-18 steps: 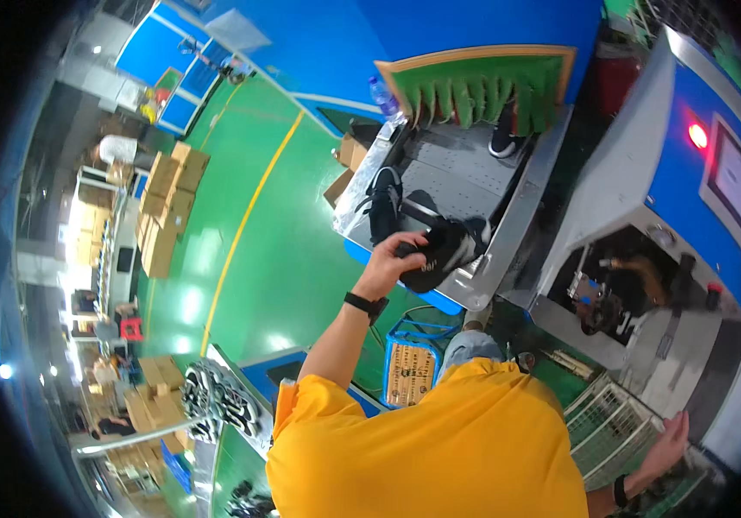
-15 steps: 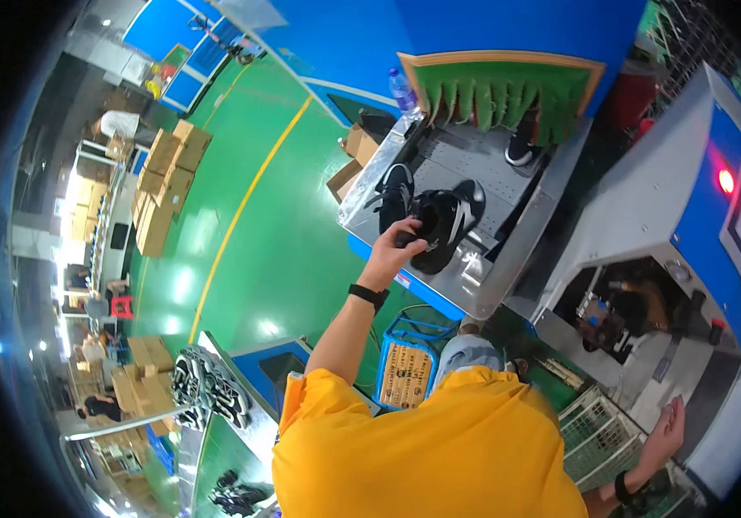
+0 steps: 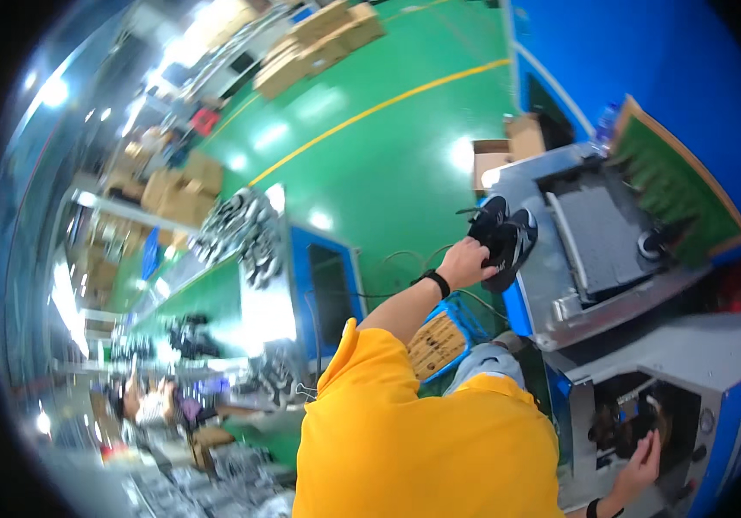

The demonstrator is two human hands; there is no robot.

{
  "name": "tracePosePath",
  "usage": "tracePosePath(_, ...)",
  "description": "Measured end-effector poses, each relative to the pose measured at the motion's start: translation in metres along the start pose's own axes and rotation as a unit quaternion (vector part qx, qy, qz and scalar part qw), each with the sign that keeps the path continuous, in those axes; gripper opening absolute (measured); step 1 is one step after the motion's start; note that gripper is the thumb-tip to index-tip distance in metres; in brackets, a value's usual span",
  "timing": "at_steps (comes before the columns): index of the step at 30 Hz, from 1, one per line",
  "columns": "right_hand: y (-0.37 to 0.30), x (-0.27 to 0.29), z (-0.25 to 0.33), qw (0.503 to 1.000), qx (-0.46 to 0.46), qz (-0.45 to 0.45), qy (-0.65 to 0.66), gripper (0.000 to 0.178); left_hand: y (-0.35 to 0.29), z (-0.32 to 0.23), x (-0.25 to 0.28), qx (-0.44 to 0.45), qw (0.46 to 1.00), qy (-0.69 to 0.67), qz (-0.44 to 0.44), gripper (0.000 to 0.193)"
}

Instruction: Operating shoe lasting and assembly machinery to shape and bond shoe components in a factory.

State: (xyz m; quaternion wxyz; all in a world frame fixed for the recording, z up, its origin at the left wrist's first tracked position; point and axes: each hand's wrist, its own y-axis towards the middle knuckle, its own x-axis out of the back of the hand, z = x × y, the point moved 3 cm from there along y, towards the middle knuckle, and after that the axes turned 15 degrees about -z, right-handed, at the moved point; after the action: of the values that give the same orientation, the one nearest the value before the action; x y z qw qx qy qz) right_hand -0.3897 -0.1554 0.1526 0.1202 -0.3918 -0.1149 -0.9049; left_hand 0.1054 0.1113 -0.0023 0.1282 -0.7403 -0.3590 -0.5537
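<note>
A green factory floor (image 3: 370,164) fills the upper middle of the frame, with a grey conveyor machine (image 3: 595,259) at right. Centre frame, the left hand (image 3: 465,262) has its fingers curled tight around a pair of black sneakers (image 3: 501,237), held at the machine's left edge. At lower right, the right hand (image 3: 642,457) rests with fingers loosely spread at a dark machine opening (image 3: 625,423); whether it grips anything cannot be told.

Glossy green floor (image 3: 387,164), matt black shoes (image 3: 501,242)
</note>
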Motion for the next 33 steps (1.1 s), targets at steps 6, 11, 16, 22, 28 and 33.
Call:
tracePosePath(6, 0.001, -0.015, 0.04, 0.997, 0.069, 0.007, -0.015, 0.034, -0.185, 0.074, 0.147, 0.129, 0.988, 0.042, -0.077, 0.036)
tracePosePath(11, 0.004, -0.035, 0.06, 0.99, 0.142, 0.016, 0.011, 0.037, -0.335, 0.118, 0.291, 0.3, 0.917, 0.199, -0.174, 0.033)
tracePosePath(16, 0.015, -0.043, 0.074, 0.98, 0.192, -0.022, 0.039, 0.041, -0.422, 0.127, 0.383, 0.461, 0.505, 0.538, -0.492, 0.022)
tracePosePath(22, 0.076, -0.011, 0.082, 0.939, 0.258, -0.227, 0.024, 0.047, -0.246, 0.15, 0.209, 0.383, 0.836, 0.196, -0.34, 0.029)
tracePosePath(28, 0.121, -0.009, 0.121, 0.833, 0.339, -0.374, -0.228, 0.056, -0.023, 0.014, -0.038, 0.01, 0.998, -0.062, -0.005, 0.033)
tracePosePath(33, 0.121, -0.015, 0.117, 0.812, 0.267, -0.404, -0.327, 0.057, 0.127, -0.133, -0.165, -0.168, 0.965, -0.148, 0.133, 0.039)
